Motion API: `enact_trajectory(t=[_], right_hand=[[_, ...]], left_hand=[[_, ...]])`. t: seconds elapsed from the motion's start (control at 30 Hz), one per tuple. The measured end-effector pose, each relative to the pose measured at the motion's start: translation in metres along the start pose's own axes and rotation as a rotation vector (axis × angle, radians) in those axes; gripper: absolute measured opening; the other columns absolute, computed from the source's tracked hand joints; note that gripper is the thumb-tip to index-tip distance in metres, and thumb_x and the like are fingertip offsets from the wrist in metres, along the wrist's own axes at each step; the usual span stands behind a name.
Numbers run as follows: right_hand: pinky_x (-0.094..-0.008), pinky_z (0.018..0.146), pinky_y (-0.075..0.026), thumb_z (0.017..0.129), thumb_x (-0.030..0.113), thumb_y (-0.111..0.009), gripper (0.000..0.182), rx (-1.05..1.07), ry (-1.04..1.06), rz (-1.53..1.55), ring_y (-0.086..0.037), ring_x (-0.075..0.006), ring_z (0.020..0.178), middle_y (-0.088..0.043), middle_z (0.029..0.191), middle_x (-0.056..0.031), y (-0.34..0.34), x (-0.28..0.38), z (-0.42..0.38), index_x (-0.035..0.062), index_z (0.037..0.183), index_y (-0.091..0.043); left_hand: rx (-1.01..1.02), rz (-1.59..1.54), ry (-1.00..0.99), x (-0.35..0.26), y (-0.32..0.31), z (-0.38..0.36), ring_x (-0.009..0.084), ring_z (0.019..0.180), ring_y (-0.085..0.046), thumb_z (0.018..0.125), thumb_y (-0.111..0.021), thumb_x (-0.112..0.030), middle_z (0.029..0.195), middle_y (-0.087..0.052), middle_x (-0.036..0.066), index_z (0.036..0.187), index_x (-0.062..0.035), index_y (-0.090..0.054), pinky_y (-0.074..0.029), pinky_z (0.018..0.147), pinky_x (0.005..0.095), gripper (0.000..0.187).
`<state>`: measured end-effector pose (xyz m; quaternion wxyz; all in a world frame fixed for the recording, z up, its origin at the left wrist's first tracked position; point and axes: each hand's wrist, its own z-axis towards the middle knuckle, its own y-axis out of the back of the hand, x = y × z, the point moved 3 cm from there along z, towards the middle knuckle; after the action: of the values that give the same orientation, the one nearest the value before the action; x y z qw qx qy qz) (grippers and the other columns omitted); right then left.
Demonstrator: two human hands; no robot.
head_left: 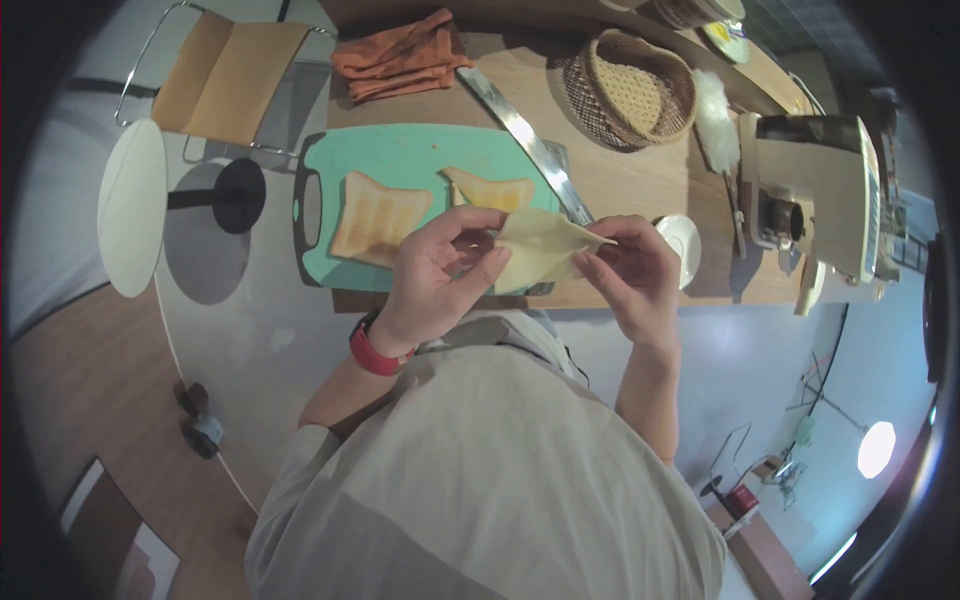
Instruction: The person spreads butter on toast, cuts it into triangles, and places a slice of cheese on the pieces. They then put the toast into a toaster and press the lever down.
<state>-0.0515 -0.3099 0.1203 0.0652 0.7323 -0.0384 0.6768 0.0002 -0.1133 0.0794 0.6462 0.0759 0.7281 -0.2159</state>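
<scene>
Between both hands, above the board's near right part, is a thin, pale yellow sheet that looks like a cheese slice point(540, 250). My left hand point(445, 265) pinches its left edge with thumb and fingers; my right hand point(635, 270) pinches its right side, where the sheet bends. Below lies a green cutting board point(390, 145). A toasted bread slice point(380, 220) rests on the board left of centre. Another toast slice point(495, 190), with a yellow patch on it, lies to the right, partly hidden by my left hand and the sheet.
A long knife point(520, 130) lies diagonally across the board's right edge. Behind are an orange cloth point(400, 58) and a wicker basket point(640, 85). To the right stand a small white dish point(680, 245), a white fluffy duster point(715, 120) and a white machine point(815, 190).
</scene>
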Motion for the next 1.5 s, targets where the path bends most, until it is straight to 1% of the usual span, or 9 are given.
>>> enact_trajectory(t=[0.17, 0.27, 0.57, 0.8, 1.0, 1.17, 1.27, 1.37, 1.5], right_hand=[[-0.0274, 0.074, -0.051, 0.082, -0.006, -0.071, 0.018, 0.112, 0.167, -0.079, -0.06, -0.0204, 0.083, -0.065, 0.091, -0.0134, 0.007, 0.009, 0.014, -0.0028, 0.098, -0.062], [-0.0252, 0.066, -0.05, 0.082, -0.006, -0.071, 0.019, 0.123, 0.246, -0.108, -0.06, -0.0175, 0.074, -0.066, 0.088, -0.0135, 0.011, 0.016, 0.021, -0.0041, 0.098, -0.062], [-0.0338, 0.072, -0.05, 0.084, -0.002, -0.06, 0.007, 0.33, 0.372, -0.029, -0.065, -0.0294, 0.082, -0.065, 0.091, -0.0227, 0.02, 0.021, 0.028, -0.0009, 0.09, -0.06], [-0.033, 0.073, -0.05, 0.087, 0.006, -0.066, 0.009, 0.354, 0.319, 0.048, -0.064, -0.0275, 0.081, -0.065, 0.091, -0.021, 0.028, 0.021, 0.028, -0.0003, 0.091, -0.062], [-0.036, 0.067, -0.049, 0.088, 0.004, -0.062, 0.008, 0.367, 0.532, -0.021, -0.063, -0.0316, 0.077, -0.066, 0.087, -0.0219, 0.033, 0.04, 0.024, -0.0028, 0.09, -0.06], [-0.0358, 0.06, -0.05, 0.069, -0.014, -0.045, 0.024, 0.372, 0.816, -0.101, -0.062, -0.0335, 0.069, -0.063, 0.081, -0.0203, 0.034, 0.068, 0.016, -0.0043, 0.085, -0.06], [-0.0368, 0.065, -0.05, 0.075, -0.008, -0.051, 0.018, 0.397, 0.738, -0.094, -0.063, -0.0342, 0.072, -0.064, 0.084, -0.0213, 0.041, 0.069, 0.022, -0.0055, 0.09, -0.061], [-0.0368, 0.065, -0.054, 0.088, 0.009, -0.066, 0.023, 0.403, 0.522, -0.031, -0.064, -0.036, 0.08, -0.062, 0.091, -0.0231, 0.051, 0.063, 0.028, -0.0086, 0.101, -0.059], [-0.0376, 0.076, -0.056, 0.087, 0.012, -0.069, 0.034, 0.407, 0.134, 0.157, -0.066, -0.0349, 0.089, -0.063, 0.104, -0.0257, 0.058, 0.051, 0.037, -0.0068, 0.111, -0.054]], left_hand=[[-0.032, 0.002, -0.133, -0.01, -0.004, -0.005, 0.0113, 0.078, -0.056, 0.092, -0.064, -0.006, 0.099, -0.064, 0.007, 0.107, 0.0013, -0.063, -0.048, 0.064, 0.0192, 0.018], [-0.046, 0.006, -0.218, -0.017, -0.009, -0.006, 0.0146, 0.081, -0.059, 0.093, -0.061, -0.004, 0.098, -0.065, 0.009, 0.105, 0.0005, -0.065, -0.049, 0.067, 0.0215, 0.014], [-0.114, 0.049, -0.437, -0.029, -0.025, -0.01, 0.0239, 0.091, -0.064, 0.094, -0.057, -0.004, 0.096, -0.068, 0.016, 0.095, -0.0024, -0.069, -0.052, 0.076, 0.0303, 0.012], [-0.14, 0.022, -0.394, -0.032, -0.037, -0.012, 0.0261, 0.093, -0.065, 0.094, -0.053, -0.001, 0.096, -0.068, 0.016, 0.096, -0.0008, -0.067, -0.052, 0.083, 0.0322, 0.014], [-0.162, -0.085, -0.352, -0.034, -0.046, -0.014, 0.0311, 0.098, -0.066, 0.088, -0.047, 0.001, 0.099, -0.067, 0.02, 0.101, 0.0033, -0.065, -0.054, 0.081, 0.035, 0.022], [-0.136, -0.065, -0.194, -0.05, -0.06, -0.009, 0.0244, 0.099, -0.066, 0.085, -0.064, -0.015, 0.108, -0.067, 0.018, 0.111, 0.0037, -0.063, -0.051, 0.077, 0.0277, 0.032], [-0.048, -0.053, 0.028, -0.048, -0.07, -0.003, 0.0158, 0.098, -0.064, 0.087, -0.068, -0.02, 0.103, -0.07, 0.012, 0.114, 0.0001, -0.065, -0.049, 0.083, 0.0237, 0.033], [0.077, 0.016, 0.035, -0.048, -0.078, 0.001, 0.0102, 0.087, -0.06, 0.091, -0.069, -0.026, 0.094, -0.07, 0.004, 0.104, -0.0008, -0.07, -0.047, 0.08, 0.023, 0.028], [0.03, -0.008, 0.016, -0.047, -0.081, 0.002, 0.0084, 0.073, -0.057, 0.09, -0.07, -0.02, 0.083, -0.068, 0.002, 0.096, -0.0018, -0.07, -0.046, 0.069, 0.0209, 0.019]])
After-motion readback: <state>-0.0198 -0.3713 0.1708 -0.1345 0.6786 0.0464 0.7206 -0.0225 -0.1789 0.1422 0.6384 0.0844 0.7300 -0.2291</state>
